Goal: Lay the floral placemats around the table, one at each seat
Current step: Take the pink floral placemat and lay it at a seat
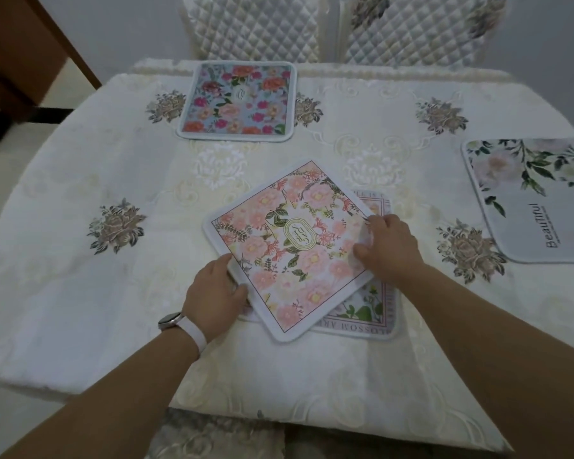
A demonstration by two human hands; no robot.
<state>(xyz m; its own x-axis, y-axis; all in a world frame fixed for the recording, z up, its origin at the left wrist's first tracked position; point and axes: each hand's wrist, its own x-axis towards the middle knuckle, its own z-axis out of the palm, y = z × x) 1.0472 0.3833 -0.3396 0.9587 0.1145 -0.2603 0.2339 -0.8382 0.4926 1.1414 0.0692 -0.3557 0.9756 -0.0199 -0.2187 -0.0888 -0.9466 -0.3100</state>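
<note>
A pink floral placemat (pixel 289 246) lies turned like a diamond near the table's front middle. My left hand (pixel 214 294) grips its lower left edge, and my right hand (pixel 390 248) grips its right corner. It rests on another placemat (pixel 371 313) with a lettered border, mostly hidden beneath it. A blue placemat with red and pink flowers (pixel 237 101) lies flat at the far side in front of a chair. A white placemat with green leaves and the word "Beautiful" (pixel 540 200) lies at the right edge.
The table (pixel 80 293) wears a cream embroidered cloth with grey flower patches. Two quilted chair backs (pixel 256 28) (pixel 421 28) stand at the far side. A dark wooden piece of furniture (pixel 24 54) stands at the back left. A watch sits on my left wrist.
</note>
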